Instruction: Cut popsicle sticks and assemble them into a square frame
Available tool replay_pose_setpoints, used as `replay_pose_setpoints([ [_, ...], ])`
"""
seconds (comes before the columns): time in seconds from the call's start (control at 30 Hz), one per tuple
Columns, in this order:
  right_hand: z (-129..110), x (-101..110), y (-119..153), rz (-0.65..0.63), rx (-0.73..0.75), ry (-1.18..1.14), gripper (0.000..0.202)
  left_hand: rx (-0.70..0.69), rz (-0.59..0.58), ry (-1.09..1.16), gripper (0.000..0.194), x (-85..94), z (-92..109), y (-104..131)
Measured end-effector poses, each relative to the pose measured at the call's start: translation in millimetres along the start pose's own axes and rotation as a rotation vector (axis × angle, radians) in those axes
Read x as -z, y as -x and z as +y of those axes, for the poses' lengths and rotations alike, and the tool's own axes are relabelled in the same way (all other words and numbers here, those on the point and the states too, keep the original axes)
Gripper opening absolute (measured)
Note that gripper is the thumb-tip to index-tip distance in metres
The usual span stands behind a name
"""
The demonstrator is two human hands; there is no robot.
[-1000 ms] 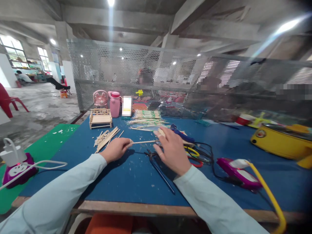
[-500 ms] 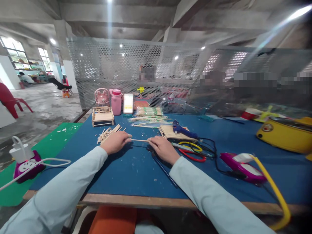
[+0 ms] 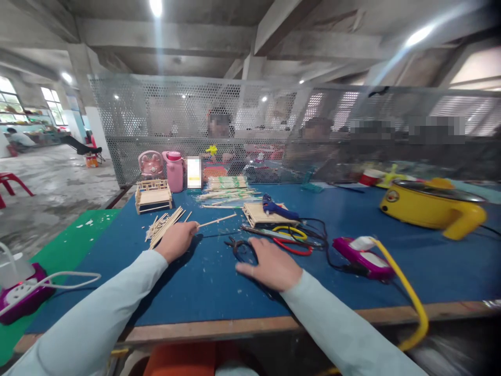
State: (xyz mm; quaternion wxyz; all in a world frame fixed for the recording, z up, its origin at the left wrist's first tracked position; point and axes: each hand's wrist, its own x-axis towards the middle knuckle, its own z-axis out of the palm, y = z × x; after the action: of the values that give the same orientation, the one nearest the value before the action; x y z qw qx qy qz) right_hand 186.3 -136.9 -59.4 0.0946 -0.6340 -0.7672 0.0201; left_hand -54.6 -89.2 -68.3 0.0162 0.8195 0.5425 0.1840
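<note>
One stick (image 3: 217, 220) — pinched in left fingertips (image 3: 197, 227).

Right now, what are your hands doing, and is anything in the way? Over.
Left hand pinching thin pale wooden stick. Right hand open over dark metal pliers. Nothing blocking stick's far end.

No readable text, round badge (image 3: 392, 195) on yellow pot (image 3: 415, 209) too small to read, screen (image 3: 194, 173) pixelated

left hand (image 3: 179, 240): grip pinched | right hand (image 3: 272, 263): palm down, thumb spread
</note>
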Motion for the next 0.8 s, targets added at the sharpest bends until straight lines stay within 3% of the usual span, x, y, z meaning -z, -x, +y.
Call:
replay_pose_setpoints([
  [0.1, -1, 0, 23, -0.092, -0.011, 0.064, 0.079, 0.031, 0.011, 0.025, 0.027, 2.6, 1, 0],
  [0.23, -2, 3, 27, -0.063, -0.016, 0.113, 0.065, 0.027, 0.061, 0.167, 0.024, 1.2, 3, -1],
  [0.33, 0, 3, 17, 0.016, 0.033, -0.012, 0.055, 0.066, 0.058, 0.449, 0.023, -2.6, 5, -2],
  [0.4, 1, 4, 6, 0.062, 0.042, -0.189, 0.05, 0.152, -0.028, 0.779, 0.019, -4.1, 6, -3],
  [0.47, 0, 7, -9, 0.018, 0.001, -0.479, 0.041, 0.239, -0.146, 1.083, 0.018, -3.5, 9, -4],
  [0.6, -6, 16, -40, -0.284, 0.008, -1.063, 0.037, 0.315, -0.252, 1.438, 0.023, 1.9, 12, -4],
  [0.7, -12, 20, -58, -0.337, 0.206, -0.96, 0.026, 0.353, -0.239, 1.509, 0.019, 4.1, 12, -4],
  [0.8, -13, 17, -67, -0.169, 0.391, -0.711, 0.044, 0.375, -0.207, 1.502, 0.016, 3.5, 11, -5],
])
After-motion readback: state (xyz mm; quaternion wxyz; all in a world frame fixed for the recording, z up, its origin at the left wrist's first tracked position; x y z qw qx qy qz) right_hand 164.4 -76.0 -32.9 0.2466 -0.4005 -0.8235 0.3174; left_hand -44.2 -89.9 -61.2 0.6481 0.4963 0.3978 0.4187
